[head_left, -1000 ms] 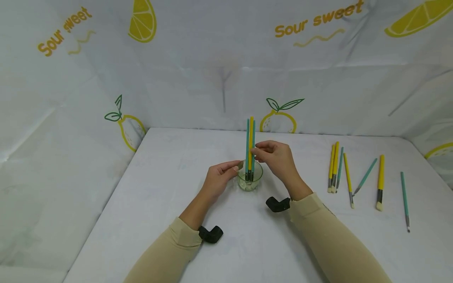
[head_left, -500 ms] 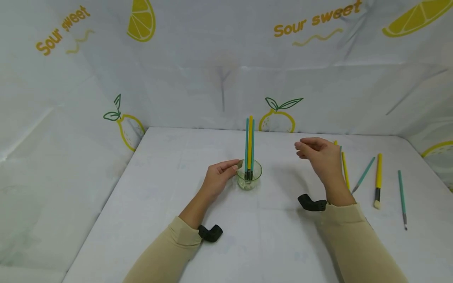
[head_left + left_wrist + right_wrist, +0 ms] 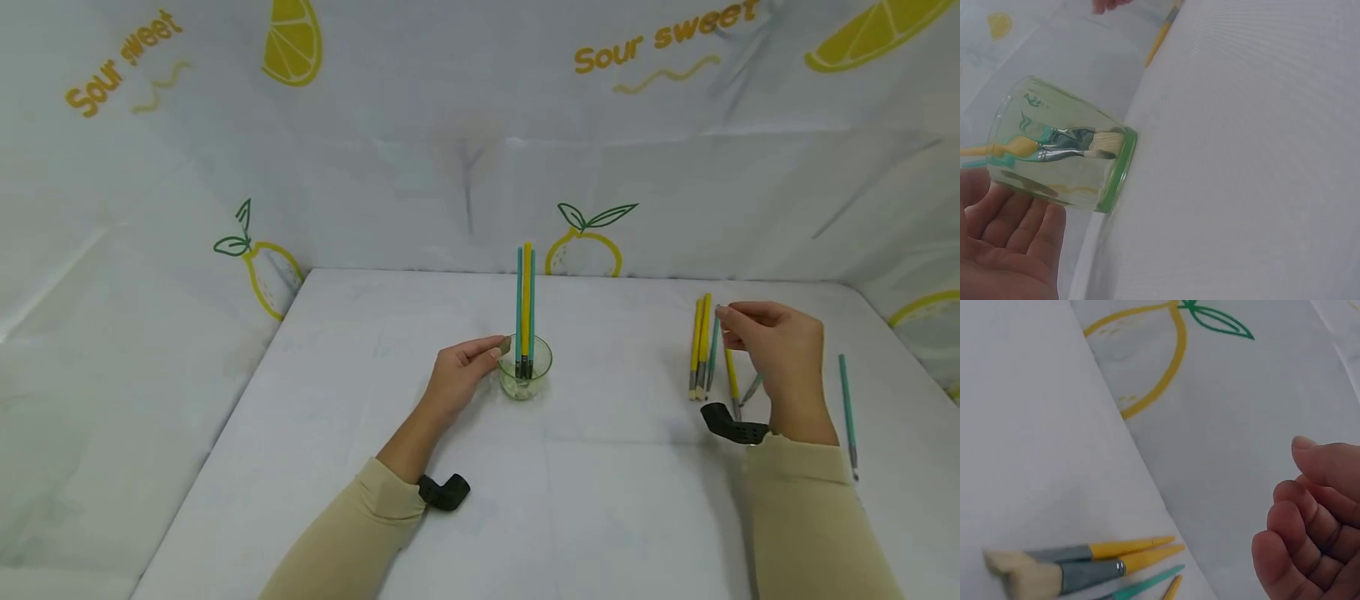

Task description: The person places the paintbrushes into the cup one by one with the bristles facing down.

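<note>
Glass, green-tinted, the cup (image 3: 526,377) stands on the white table (image 3: 375,433) and serves as the landmark. Three brushes (image 3: 525,308) already stand upright in it, two teal and one yellow, bristles down against its bottom. The left hand (image 3: 459,377) rests against the cup's left side, fingers loosely curved on the glass and steadying it. Well to the right of the cup lies a row of loose brushes (image 3: 702,346), yellow and teal, not yet in the cup, with one teal brush (image 3: 846,408) farthest out. The right hand (image 3: 776,350) hovers over that row, fingers curled, holding nothing. So I judge the job partly done.
</note>
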The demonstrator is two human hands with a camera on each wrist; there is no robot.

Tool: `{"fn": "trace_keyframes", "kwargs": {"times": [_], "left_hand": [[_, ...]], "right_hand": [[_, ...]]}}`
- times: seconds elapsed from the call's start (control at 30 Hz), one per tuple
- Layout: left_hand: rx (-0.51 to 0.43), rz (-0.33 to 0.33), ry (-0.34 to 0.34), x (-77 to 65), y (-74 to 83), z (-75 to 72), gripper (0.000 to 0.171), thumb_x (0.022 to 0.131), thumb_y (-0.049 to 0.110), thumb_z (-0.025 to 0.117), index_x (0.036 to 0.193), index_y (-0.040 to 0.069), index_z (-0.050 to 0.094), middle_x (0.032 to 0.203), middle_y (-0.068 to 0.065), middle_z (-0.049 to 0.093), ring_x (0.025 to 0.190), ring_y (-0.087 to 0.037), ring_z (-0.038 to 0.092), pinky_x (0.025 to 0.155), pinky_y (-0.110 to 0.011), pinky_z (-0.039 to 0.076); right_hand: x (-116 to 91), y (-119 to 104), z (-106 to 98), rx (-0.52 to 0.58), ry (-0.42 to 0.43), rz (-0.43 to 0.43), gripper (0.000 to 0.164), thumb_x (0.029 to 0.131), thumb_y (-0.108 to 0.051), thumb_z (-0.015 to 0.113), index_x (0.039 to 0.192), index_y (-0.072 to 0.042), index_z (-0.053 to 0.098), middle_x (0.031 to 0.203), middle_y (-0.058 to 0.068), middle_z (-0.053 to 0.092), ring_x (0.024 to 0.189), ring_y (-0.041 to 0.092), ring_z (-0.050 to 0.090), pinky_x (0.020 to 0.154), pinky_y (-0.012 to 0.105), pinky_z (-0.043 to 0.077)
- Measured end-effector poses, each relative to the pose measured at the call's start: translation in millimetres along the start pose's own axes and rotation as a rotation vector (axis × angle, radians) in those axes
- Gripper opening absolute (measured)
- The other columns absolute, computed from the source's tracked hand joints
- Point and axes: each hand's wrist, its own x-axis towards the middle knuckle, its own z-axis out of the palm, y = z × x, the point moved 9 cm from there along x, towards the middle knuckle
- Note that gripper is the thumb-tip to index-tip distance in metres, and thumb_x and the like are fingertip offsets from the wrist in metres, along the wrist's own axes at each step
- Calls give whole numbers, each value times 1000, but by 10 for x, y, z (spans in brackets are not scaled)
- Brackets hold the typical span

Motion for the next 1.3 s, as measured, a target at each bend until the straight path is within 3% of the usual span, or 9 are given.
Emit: {"fn": "trace_keyframes", "kwargs": {"times": [0.1,0.23,0.47,0.73,1.3], "left_hand": [[1,-4,6,2,-6,-4,31,97,14,62,125,1,66,125,-13,67,115,-26,64,94,-25,55],[-9,-11,4,-4,-1,0,31,97,13,61,124,0,66,126,-15,67,118,-27,63,94,-26,54],[-21,-27,13,-12,19,-4,30,97,11,61,124,0,66,125,-15,67,119,-28,62,94,-25,54],[-18,-45,12,-17,6,5,30,97,12,61,124,1,66,126,-14,67,120,-25,62,94,-25,54],[-13,-40,12,-16,1,7,30,97,12,61,124,2,67,125,-11,68,121,-26,61,96,-26,53]], "right_hand": [[61,164,-47,-92,-29,55,60,89,-53,65,126,-6,62,73,-27,60,68,0,66,63,14,55],[116,352,-74,-234,-99,108,60,92,-49,62,127,0,62,76,-14,65,67,5,65,62,23,55],[138,518,-27,-441,-234,132,54,92,-40,65,119,7,64,67,-4,68,68,14,60,64,33,44],[135,553,60,-494,-297,89,50,92,-33,67,116,11,64,64,-1,67,64,18,60,56,28,43],[151,533,124,-532,-217,100,39,88,-18,69,114,11,65,70,10,68,64,20,60,52,27,44]]}}
